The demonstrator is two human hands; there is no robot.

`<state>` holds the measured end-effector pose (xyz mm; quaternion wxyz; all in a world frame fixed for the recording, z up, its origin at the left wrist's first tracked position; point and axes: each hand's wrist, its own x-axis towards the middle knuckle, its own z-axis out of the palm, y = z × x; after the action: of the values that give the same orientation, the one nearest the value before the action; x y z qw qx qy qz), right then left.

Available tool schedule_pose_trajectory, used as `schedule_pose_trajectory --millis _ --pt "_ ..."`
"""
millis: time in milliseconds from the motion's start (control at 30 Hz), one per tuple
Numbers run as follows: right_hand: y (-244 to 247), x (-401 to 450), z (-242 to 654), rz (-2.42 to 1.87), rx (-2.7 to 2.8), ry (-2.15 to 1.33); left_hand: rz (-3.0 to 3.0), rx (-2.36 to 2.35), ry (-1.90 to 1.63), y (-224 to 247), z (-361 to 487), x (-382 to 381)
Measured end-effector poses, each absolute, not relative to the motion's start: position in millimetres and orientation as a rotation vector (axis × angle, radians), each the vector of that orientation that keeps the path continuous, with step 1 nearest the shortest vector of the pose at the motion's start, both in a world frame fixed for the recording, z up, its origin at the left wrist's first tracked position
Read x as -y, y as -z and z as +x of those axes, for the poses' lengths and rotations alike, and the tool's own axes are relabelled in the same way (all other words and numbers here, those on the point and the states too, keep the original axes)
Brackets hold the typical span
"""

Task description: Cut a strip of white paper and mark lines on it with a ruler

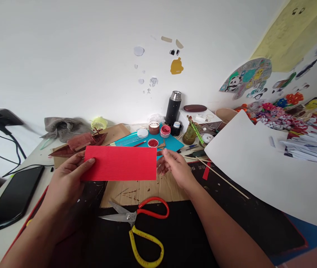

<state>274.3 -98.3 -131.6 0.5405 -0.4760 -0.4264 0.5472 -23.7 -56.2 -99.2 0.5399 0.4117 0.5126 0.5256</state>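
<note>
Left-hand grip [69, 175] closed on red card [121, 163]

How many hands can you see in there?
2. The left hand holds the left end of the ridged red card. The right hand is by its right end; I can't tell if it's touching. No other hands show.

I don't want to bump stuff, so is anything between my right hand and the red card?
Nothing visible. Your right hand is at the right edge of the red card; I can't tell if they touch. Your left hand holds the other end; the scissors lie clear, nearer you.
</note>
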Motion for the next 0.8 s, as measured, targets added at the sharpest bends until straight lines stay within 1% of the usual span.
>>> schedule_pose_trajectory --millis 100,233,400,533,700,800 --pt "129.7 101.2 270.6 -1.141 1.107 -1.289 0.996 -1.197 -1.214 101.7 -18.3 59.9" --pt "128.2 102.9 270.5 -1.214 1.209 -1.177 1.022 -1.187 -1.157 103.0 -12.1 64.4" --pt "130.0 101.7 273.1 -1.295 1.197 -1.078 1.058 -1.206 -1.12 103.4 -8.4 66.9" --pt "134.7 100.3 272.9 -1.277 1.178 -1.091 1.107 -1.253 -1.132 106.5 -9.1 65.9" --pt "141.1 94.6 278.1 -1.227 0.983 -1.002 1.274 -1.363 -1.21 105.9 -16.0 67.3" --pt "140.1 89.4 283.2 -1.146 0.792 -0.984 1.486 -1.393 -1.105 104.6 -17.2 70.7"
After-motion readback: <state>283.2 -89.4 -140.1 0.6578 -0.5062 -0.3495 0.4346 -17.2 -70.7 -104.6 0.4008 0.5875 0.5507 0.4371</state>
